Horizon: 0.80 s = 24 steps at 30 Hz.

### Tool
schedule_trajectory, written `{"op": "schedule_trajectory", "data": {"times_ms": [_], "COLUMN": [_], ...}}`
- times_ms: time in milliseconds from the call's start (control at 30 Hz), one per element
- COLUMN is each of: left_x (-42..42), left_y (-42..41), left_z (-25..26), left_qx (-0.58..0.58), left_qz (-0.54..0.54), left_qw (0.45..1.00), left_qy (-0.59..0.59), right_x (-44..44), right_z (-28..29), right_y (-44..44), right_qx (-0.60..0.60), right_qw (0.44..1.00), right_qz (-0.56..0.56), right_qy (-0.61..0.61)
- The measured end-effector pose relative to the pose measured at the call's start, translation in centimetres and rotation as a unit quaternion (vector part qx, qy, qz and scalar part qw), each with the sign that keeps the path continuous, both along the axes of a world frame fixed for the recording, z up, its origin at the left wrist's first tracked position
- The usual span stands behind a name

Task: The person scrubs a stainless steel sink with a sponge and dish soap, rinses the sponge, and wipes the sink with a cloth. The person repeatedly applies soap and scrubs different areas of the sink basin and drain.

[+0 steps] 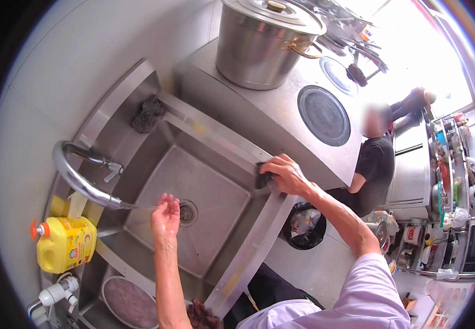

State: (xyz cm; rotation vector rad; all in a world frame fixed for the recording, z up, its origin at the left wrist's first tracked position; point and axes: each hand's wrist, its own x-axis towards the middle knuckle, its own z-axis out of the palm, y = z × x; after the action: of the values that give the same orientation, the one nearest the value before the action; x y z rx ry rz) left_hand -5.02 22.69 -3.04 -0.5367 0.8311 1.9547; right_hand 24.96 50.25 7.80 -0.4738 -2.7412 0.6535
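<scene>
My left hand is palm up over the stainless steel sink basin, wet and holding nothing. A thin stream of water from the curved chrome faucet reaches its fingertips. The drain lies just beyond the hand. At the basin's right corner, my right hand grips a dark scouring pad against the rim. A clump of steel wool rests on the sink's back corner ledge.
A yellow pump jug stands left of the faucet. Below it, a round bowl sits in another basin. A large lidded steel pot stands on the stove unit. A black trash bin is on the floor, near another person.
</scene>
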Motion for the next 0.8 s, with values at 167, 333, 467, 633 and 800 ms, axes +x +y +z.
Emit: {"op": "schedule_trajectory", "data": {"times_ms": [167, 333, 467, 633, 800], "left_x": [1.9, 2.4, 3.2, 2.1, 0.9], "left_y": [-0.7, -2.7, -4.4, -9.2, -12.3], "left_z": [0.0, -0.6, 1.8, 2.6, 4.1], "left_qx": [0.004, 0.011, -0.029, -0.052, -0.067], "left_qz": [-0.003, -0.004, -0.016, 0.006, 0.004], "left_qw": [1.000, 0.999, 0.999, 0.998, 0.997], "left_qy": [-0.026, -0.046, -0.040, -0.026, 0.022], "right_x": [5.0, 3.9, 3.1, -1.3, -5.3], "right_z": [1.0, 0.8, -0.4, -0.6, -2.3], "right_y": [-6.2, -12.9, -20.2, -30.2, -34.2], "right_qx": [0.044, 0.047, 0.013, -0.102, -0.326], "right_qw": [0.995, 0.997, 1.000, 0.984, 0.934], "right_qz": [-0.088, -0.057, 0.012, 0.145, 0.117], "right_qy": [-0.026, -0.035, -0.016, -0.010, -0.089]}}
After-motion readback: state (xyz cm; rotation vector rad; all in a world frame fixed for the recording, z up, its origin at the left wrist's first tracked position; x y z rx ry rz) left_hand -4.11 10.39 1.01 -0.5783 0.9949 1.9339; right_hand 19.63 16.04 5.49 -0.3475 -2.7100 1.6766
